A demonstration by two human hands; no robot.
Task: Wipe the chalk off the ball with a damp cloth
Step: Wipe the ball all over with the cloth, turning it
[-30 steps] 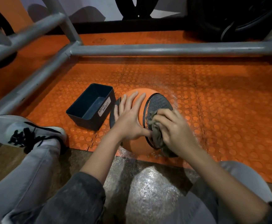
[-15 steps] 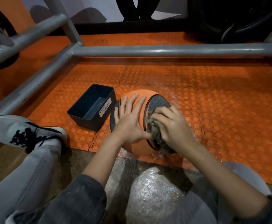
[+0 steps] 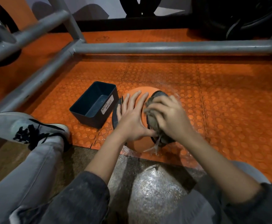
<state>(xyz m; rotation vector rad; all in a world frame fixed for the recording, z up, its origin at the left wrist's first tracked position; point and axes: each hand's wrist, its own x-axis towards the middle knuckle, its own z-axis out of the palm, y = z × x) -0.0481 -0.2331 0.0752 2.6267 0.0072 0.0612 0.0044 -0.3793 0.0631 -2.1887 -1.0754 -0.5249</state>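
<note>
Just beside waste basket point(image 3: 86, 118), cloth point(image 3: 152, 121) on ball point(image 3: 140, 94)

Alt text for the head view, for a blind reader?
A person's right hand presses a grey cloth against an orange and grey ball, which the left hand steadies with flat fingers. A dark bin labelled WASTE BASKET stands beside it on the orange mat.

An orange studded mat point(image 3: 221, 102) covers the floor and meets speckled grey flooring point(image 3: 149, 191) back toward the wrists. The ball point(image 3: 137, 143) rests on the mat under the fingers point(image 3: 136, 98) of the left hand point(image 3: 132, 122). A dark bin point(image 3: 90, 115) labelled WASTE BASKET stands just left of those fingers. A grey pipe frame point(image 3: 172, 47) crosses well beyond the fingertips.
</note>
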